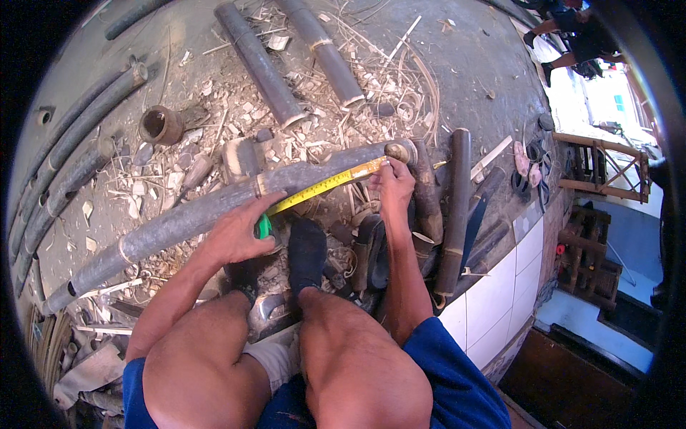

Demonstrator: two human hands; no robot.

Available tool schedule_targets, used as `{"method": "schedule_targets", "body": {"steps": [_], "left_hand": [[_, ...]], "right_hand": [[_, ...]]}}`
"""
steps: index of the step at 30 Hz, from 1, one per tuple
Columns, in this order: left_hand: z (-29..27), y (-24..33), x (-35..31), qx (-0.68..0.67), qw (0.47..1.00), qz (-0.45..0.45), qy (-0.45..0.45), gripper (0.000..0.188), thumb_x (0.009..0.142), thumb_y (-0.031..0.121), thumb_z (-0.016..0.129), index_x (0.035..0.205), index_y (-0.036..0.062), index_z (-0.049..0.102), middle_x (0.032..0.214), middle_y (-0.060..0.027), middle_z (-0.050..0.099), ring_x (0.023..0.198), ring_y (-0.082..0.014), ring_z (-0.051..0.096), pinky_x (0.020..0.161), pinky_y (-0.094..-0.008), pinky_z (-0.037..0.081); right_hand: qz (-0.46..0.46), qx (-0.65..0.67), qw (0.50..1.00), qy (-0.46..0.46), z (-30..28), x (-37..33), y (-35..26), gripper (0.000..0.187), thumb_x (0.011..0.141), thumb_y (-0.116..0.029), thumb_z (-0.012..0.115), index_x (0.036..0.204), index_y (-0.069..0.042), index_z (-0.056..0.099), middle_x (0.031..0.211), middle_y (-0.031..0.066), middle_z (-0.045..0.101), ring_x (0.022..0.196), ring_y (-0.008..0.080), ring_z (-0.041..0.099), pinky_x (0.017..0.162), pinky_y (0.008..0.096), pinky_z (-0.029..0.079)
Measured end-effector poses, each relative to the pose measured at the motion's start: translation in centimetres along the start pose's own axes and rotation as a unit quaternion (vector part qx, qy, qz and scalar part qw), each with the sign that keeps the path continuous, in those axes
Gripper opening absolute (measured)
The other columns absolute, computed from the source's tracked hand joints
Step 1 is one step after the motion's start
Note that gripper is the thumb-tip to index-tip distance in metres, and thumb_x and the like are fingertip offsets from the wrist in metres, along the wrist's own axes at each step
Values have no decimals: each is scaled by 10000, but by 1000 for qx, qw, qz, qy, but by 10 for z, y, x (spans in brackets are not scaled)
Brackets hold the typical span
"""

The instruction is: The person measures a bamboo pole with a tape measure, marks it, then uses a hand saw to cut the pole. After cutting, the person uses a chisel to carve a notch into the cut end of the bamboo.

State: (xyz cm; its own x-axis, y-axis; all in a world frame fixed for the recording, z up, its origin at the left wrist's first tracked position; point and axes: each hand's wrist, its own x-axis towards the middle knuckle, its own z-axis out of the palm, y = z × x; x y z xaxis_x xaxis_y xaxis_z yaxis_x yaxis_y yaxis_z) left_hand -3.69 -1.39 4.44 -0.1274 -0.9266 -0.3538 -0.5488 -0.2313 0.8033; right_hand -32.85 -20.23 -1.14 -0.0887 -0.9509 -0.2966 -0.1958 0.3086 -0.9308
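A dark bamboo pole (187, 209) lies slantwise in front of me, its near-left end low and its other end up by my right hand. My left hand (237, 232) is closed around a green-cased tape measure (264, 227), fingers against the pole's near side. The yellow tape blade (320, 187) is drawn out along the pole. My right hand (394, 187) pinches the blade's end close to the pole's right end. The blade's very tip is partly hidden by the fingers. Below the pole, between my arms, is my dark-socked foot (307, 250).
Two bamboo poles (261, 68) lie beyond, among scattered wood chips (243, 111). More long poles (78, 139) rest at the left, near a short bamboo ring (161, 126). At the right are an upright-lying pole (453, 214), sandals (530, 168), white tiles (493, 286) and another person (582, 39).
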Motion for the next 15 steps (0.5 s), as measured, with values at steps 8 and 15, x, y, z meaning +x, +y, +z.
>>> {"method": "schedule_targets", "body": {"steps": [8, 15], "left_hand": [[-8, 20, 2, 197, 980, -38, 11, 874, 725, 324, 738, 1552, 292, 461, 1410, -267, 538, 1144, -481, 640, 966, -525, 549], [-9, 22, 10, 291, 955, -61, 10, 880, 734, 401, 766, 1552, 280, 465, 1308, -266, 553, 1011, -438, 695, 825, -509, 587]], "right_hand": [[-31, -83, 996, -11, 2, 5, 0, 271, 1002, -159, 594, 1190, 20, 672, 765, 49, 671, 583, 101, 607, 492, 264, 486], [-22, -117, 992, -30, -9, -7, 2, 347, 1019, -193, 601, 1309, -8, 640, 789, 43, 678, 628, 99, 613, 537, 260, 468]]}}
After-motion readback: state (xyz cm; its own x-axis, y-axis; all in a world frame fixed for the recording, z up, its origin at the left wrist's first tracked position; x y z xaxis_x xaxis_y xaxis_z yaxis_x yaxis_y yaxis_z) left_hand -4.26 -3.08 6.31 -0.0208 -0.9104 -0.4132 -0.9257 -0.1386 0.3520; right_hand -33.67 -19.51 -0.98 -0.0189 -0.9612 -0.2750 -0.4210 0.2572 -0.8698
